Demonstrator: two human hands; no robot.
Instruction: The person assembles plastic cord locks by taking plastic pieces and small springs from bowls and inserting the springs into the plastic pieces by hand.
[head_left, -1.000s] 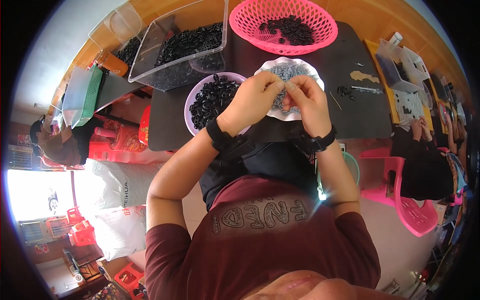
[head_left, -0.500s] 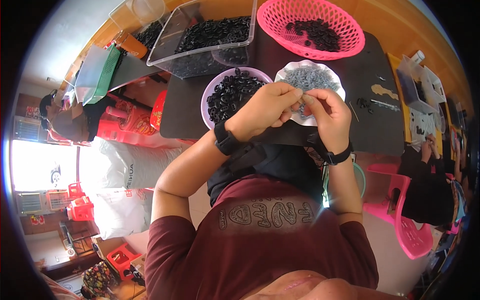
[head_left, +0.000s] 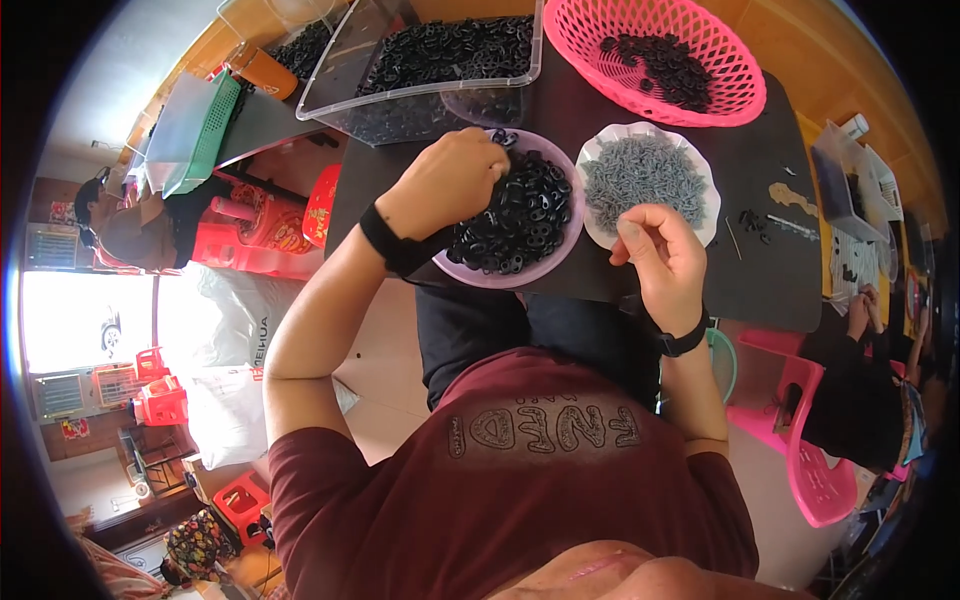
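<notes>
Now the dark table (head_left: 760,260) carries a clear bin (head_left: 440,60) and a pink basket (head_left: 655,55) at the far side. Nearer, the left hand (head_left: 450,180) is curled down into the purple bowl (head_left: 515,215), fingers among the black rings. The right hand (head_left: 660,255), fingers pinched together, touches the near edge of the white plate (head_left: 645,180) of grey pieces; what it pinches I cannot tell.

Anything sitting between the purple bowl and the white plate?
No: in the head view the purple bowl and the white plate stand side by side, only dark table between.
</notes>
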